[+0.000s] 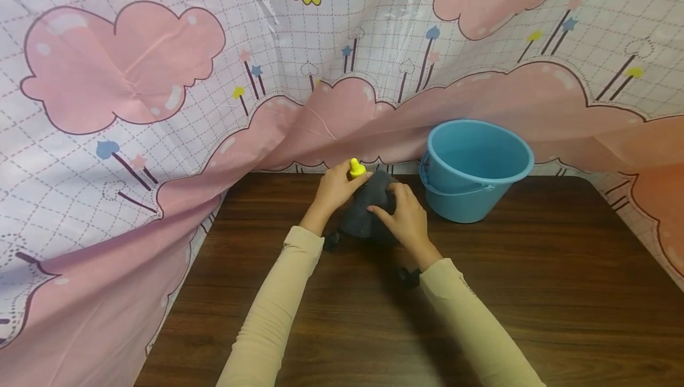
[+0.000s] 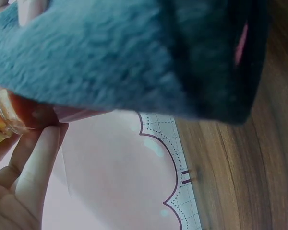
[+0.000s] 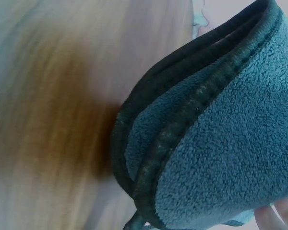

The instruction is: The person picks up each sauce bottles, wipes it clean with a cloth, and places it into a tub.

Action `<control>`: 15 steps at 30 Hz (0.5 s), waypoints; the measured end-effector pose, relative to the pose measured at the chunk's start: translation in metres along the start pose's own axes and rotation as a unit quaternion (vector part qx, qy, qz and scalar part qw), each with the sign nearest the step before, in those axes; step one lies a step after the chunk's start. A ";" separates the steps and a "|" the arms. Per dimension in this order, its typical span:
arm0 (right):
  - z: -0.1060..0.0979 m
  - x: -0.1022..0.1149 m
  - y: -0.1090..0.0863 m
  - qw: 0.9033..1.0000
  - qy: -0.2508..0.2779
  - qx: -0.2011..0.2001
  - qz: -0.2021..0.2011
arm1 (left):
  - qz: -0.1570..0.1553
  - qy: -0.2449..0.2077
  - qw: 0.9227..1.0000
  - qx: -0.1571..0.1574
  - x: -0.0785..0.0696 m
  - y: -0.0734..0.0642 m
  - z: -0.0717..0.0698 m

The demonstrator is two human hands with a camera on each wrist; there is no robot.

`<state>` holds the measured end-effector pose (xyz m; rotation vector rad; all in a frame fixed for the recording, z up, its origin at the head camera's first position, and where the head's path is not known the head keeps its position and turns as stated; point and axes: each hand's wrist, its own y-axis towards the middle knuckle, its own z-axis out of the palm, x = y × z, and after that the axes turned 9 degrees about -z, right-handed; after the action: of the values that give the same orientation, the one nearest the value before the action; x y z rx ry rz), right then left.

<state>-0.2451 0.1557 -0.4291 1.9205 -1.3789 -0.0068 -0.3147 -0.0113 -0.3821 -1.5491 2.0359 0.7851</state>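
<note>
My left hand (image 1: 333, 188) grips a bottle near its top, just under the yellow pointed cap (image 1: 357, 168). In the left wrist view the bottle (image 2: 31, 111) shows a clear neck and a reddish-orange body, partly covered by a cloth. That dark grey, fuzzy cloth (image 1: 366, 212) hangs folded around the bottle. My right hand (image 1: 408, 215) holds the cloth from the right, thumb on the near side. Up close in the right wrist view, the cloth (image 3: 230, 134) has a dark stitched edge. Most of the bottle is hidden behind it.
A light blue bucket (image 1: 462, 197) with its handle down stands on the brown wooden table (image 1: 331, 327), to the right of my hands. Behind the table hangs a patterned curtain (image 1: 224, 143) with pink clouds. Black wrist devices (image 1: 408, 278) sit at both cuffs.
</note>
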 end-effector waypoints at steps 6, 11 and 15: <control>0.005 -0.007 -0.012 1.000 0.013 -0.003 0.007 | -0.001 -0.003 1.000 0.002 0.001 -0.001 -0.001; 0.014 -0.016 -0.025 1.000 0.019 0.000 0.016 | -0.008 -0.008 1.000 0.003 0.000 -0.001 -0.003; 0.019 -0.022 -0.032 1.000 0.016 -0.007 0.013 | -0.006 -0.008 1.000 0.002 0.001 -0.001 -0.002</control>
<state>-0.2361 0.1666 -0.4695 1.8825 -1.3793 0.0261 -0.3140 -0.0134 -0.3810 -1.5468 2.0139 0.7844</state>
